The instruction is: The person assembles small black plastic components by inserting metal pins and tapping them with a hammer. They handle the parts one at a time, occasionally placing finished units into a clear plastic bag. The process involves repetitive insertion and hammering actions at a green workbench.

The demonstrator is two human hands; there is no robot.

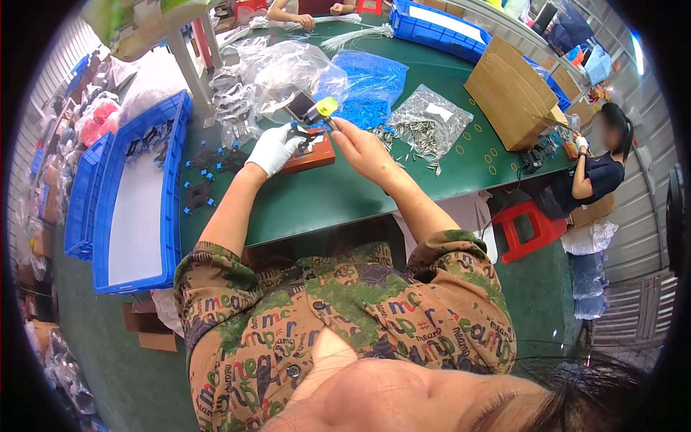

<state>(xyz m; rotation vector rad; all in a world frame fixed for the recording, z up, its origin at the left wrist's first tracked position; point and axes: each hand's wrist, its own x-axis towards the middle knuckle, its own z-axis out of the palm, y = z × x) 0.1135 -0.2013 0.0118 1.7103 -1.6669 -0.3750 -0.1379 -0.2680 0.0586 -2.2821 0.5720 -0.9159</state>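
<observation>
Left hand point(273, 147), white glove, is pinching a small black-and-blue part point(301, 133) over the far side of the green bench point(345, 194). Right hand point(360, 147), bare, fingers pressed together on a dark tool with a yellow cap point(322, 110), tip meeting the part from the right. Both hands sit just above a brown block point(317, 155) lying on the bench; can't tell if the part touches it. More black-and-blue parts point(209, 173) lie loose on the bench to the left, next to a long blue tray point(140, 194) with a white bottom that hangs off the bench's left edge; a few parts sit at its far end. Behind the hands: clear bags point(277, 68), a blue bag point(371, 83) of small blue pieces, and right of it an open clear bag of metal pins point(425, 122), some spilled beside it. Yellow rings point(489, 155) scattered near a cardboard box point(511, 93) on the right. Blue crate point(439, 29) at the far edge. Another person's hands point(317, 14) work at the far end; a third person point(597, 173) sits at the right corner, red stool point(529, 227) on the floor near them.
</observation>
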